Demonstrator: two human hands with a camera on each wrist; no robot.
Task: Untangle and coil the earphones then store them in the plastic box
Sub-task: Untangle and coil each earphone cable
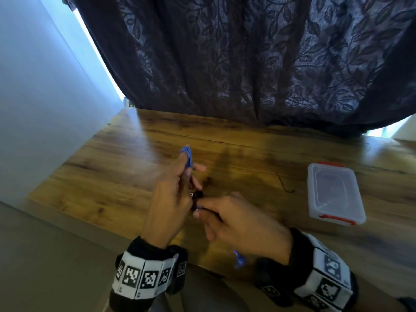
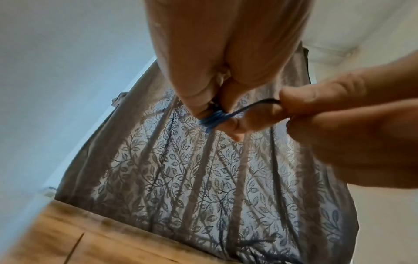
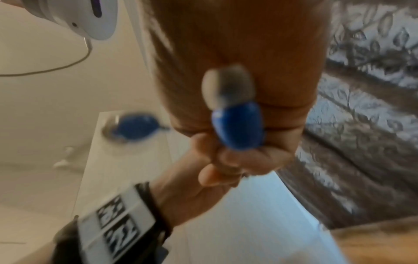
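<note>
My left hand (image 1: 177,188) is raised above the wooden table (image 1: 247,154) with the blue earphone cable (image 1: 188,157) wound in loops round its fingers. In the left wrist view the loops (image 2: 213,118) sit near the fingertips, and a strand runs right into the right hand (image 2: 316,114), which pinches it. My right hand (image 1: 225,212) is just right of the left, gripping the cable's loose end. Below it an earbud (image 1: 238,260) dangles. The right wrist view shows one blue earbud (image 3: 237,125) against the palm and a second earbud (image 3: 133,126) swinging, blurred.
A clear plastic box (image 1: 335,193) with red latches and its lid on lies on the table at the right. A short dark thread (image 1: 286,183) lies left of it. A dark patterned curtain (image 1: 247,64) hangs behind the table; a wall stands at the left.
</note>
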